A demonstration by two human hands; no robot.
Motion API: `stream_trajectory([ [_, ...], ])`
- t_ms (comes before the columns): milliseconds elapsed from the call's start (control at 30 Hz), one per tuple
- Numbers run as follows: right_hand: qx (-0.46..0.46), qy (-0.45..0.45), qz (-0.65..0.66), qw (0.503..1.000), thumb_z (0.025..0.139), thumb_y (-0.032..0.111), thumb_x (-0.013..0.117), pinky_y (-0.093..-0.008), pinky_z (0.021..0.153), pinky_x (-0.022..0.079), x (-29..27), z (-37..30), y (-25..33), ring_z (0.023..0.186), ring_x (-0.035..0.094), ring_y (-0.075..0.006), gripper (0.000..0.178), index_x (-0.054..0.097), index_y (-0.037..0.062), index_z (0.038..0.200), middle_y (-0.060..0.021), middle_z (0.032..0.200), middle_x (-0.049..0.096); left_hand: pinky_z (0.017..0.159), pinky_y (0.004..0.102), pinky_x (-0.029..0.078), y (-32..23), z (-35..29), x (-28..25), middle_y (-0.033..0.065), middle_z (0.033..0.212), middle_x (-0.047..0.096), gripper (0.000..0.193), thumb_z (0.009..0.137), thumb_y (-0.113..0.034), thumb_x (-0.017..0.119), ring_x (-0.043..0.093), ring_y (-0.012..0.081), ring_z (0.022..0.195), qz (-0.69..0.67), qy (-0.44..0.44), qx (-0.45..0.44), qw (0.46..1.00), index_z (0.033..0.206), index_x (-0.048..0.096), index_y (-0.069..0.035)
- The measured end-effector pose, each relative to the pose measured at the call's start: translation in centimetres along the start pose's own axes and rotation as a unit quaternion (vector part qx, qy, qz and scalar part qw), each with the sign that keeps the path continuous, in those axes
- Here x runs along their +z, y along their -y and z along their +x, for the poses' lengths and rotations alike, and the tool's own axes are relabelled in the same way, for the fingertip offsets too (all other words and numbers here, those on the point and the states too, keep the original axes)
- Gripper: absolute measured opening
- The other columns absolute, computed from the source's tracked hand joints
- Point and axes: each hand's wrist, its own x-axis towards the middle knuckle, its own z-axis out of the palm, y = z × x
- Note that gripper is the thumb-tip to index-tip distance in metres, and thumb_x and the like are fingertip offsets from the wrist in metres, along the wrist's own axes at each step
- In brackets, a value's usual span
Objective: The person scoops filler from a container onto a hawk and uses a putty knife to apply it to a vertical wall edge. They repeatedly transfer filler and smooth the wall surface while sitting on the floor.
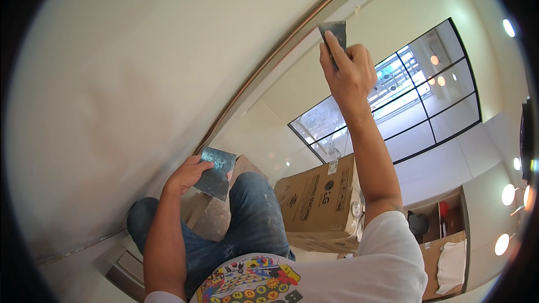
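Against the pale wall, each hand grips a thin grey metal scraper blade: right hand (349,73), left hand (188,175).

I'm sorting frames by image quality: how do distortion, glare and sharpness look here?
Head view: strong fisheye bending, so the brown trim strip along the cream wall curves and the corners go black; the black-framed window is bright with lamp reflections; round lamps flare at the right rim; the right hand with its grey metal scraper and the left hand are reasonably sharp.

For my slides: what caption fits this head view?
Right hand presses a putty knife to the wall; left hand holds a metal plate.
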Motion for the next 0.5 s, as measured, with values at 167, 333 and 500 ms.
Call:
stream_trajectory([
  [167,-0.014,-0.019,-0.046,0.999,0.084,0.024,0.086,-0.0389,0.057,0.047,1.1,2.6,1.4,0.067,0.058,-0.0232,0.021,0.083,0.0188,0.104,-0.0037,0.075,0.051,0.101,0.0345,0.056,-0.2,-0.1,-0.4,0.0107,0.122,0.077,0.033,0.104,-0.017,0.063,0.074,0.0204,0.109,-0.011,0.013,-0.004,1.000,0.131,0.070,0.001],
  [333,0.018,0.032,-0.061,0.997,0.085,0.023,0.084,-0.0383,0.058,0.049,1.0,1.8,3.0,0.068,0.060,-0.0232,0.015,0.083,0.0175,0.099,-0.0043,0.076,0.053,0.098,0.0341,0.055,-0.9,-0.6,0.0,0.0082,0.116,0.078,0.028,0.106,-0.017,0.062,0.073,0.0172,0.104,-0.041,0.033,0.022,0.998,0.125,0.072,0.000],
  [500,0.032,0.060,-0.064,0.996,0.086,0.024,0.085,-0.0365,0.057,0.049,1.6,-0.6,5.6,0.067,0.060,-0.0209,0.016,0.084,0.0182,0.101,-0.0027,0.075,0.053,0.098,0.0339,0.055,-1.1,-0.9,-0.1,0.0079,0.116,0.078,0.028,0.106,-0.016,0.062,0.072,0.0172,0.104,-0.039,0.026,0.023,0.999,0.127,0.072,0.000],
])
